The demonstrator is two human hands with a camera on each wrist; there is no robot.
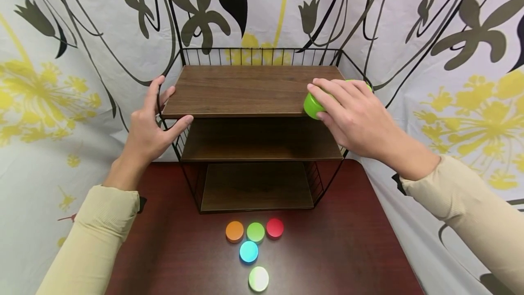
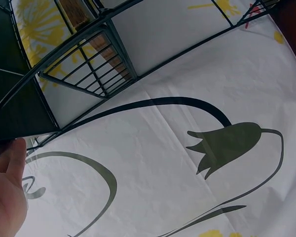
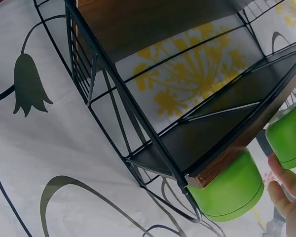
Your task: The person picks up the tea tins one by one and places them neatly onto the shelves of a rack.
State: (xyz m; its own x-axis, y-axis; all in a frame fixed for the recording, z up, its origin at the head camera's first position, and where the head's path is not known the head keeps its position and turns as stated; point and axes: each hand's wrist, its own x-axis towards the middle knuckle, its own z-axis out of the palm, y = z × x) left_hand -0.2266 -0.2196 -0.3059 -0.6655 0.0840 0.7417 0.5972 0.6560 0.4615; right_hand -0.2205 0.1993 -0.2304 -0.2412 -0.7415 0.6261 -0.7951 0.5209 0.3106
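A three-tier shelf rack [image 1: 254, 90] with dark wood boards and a black wire frame stands before me. My left hand [image 1: 149, 126] holds its front left corner at the top board, thumb along the front edge and fingers at the side wire. Over the top board's front right, my right hand [image 1: 348, 110] holds a green round container [image 1: 313, 106] between fingers and thumb. A second green container [image 1: 365, 84] is mostly hidden behind that hand. In the right wrist view, the second container [image 3: 227, 192] sits at the board's corner, beside the held container [image 3: 288, 136].
On the dark red table [image 1: 344, 240], in front of the rack, lie several small round pieces: orange [image 1: 234, 231], green [image 1: 255, 232], red [image 1: 274, 228], blue [image 1: 249, 252] and pale green [image 1: 259, 279]. A floral-patterned cloth [image 1: 450, 104] hangs behind and at both sides.
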